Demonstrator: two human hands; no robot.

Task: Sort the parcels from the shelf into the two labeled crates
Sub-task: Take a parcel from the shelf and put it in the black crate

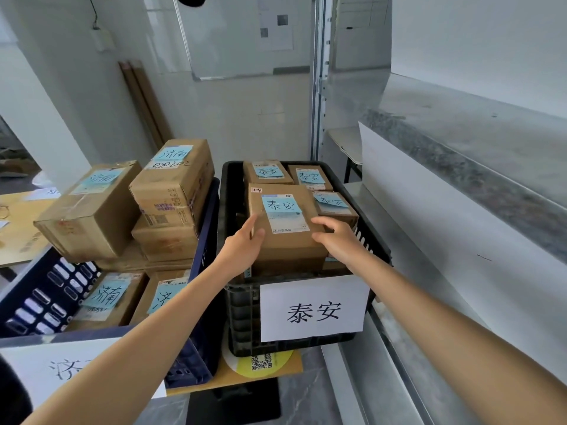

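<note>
Parcel (287, 245) placement into the black crate (225, 216) was judged to be the step in hand. The parcel was found on top of the load at the near end of that crate, standing above the rim, with a blue note (281, 205) reading 泰安 on its upper face. The same characters were printed on the white label (314, 311) on the crate's front, so the sorting was judged correct.

The parcel lay directly between the grips. The left grip (242, 243) was set against its left edge and the right grip (339, 240) over its right top edge, neither nearer than the other. Its long axis appeared to run away from the person, towards the far wall of the crate. Neither grip was clenched. The fingers were laid nearly straight on the cardboard, so the parcel was pressed between them rather than clasped. Whether its weight was already borne by the load beneath could not be told.

Two crates were counted, side by side on one surface (291, 371). Four parcels were counted in the black crate, the pressed one included, each with a 泰安 note. In the blue crate (204, 250) at least five parcels were seen, four of them with notes facing the camera. The shelf (460, 167) stood to the right.
</note>
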